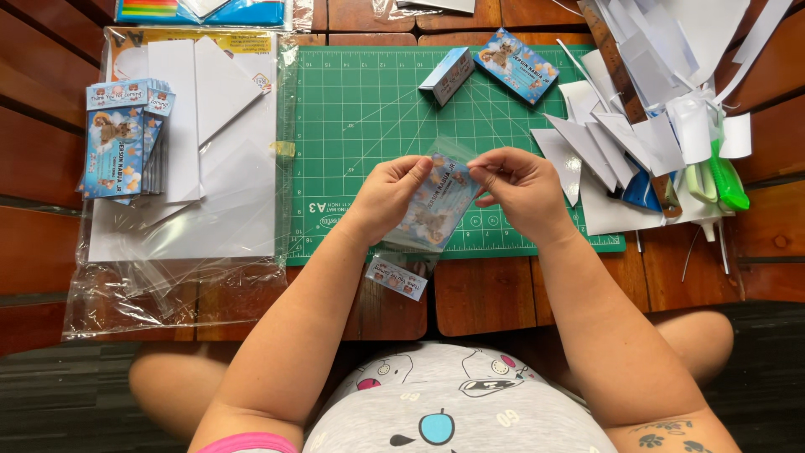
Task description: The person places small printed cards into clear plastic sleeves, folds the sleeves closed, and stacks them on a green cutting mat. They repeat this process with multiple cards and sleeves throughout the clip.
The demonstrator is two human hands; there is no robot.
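Note:
My left hand (387, 191) and my right hand (513, 186) both pinch the top of a clear plastic sleeve with a blue printed card (436, 203) inside it, held just above the near edge of a green cutting mat (360, 126). The card shows a cartoon dog picture. A small blue printed label (396, 278) lies on the wooden table below my hands, in front of the mat.
A stack of matching blue cards (122, 138) rests on white sheets and clear sleeves (210, 168) at the left. Two small blue boxes (447, 75) (517, 65) lie at the mat's far side. White paper scraps (646, 109), a green-handled tool (725, 180) and a blue item (641, 193) crowd the right.

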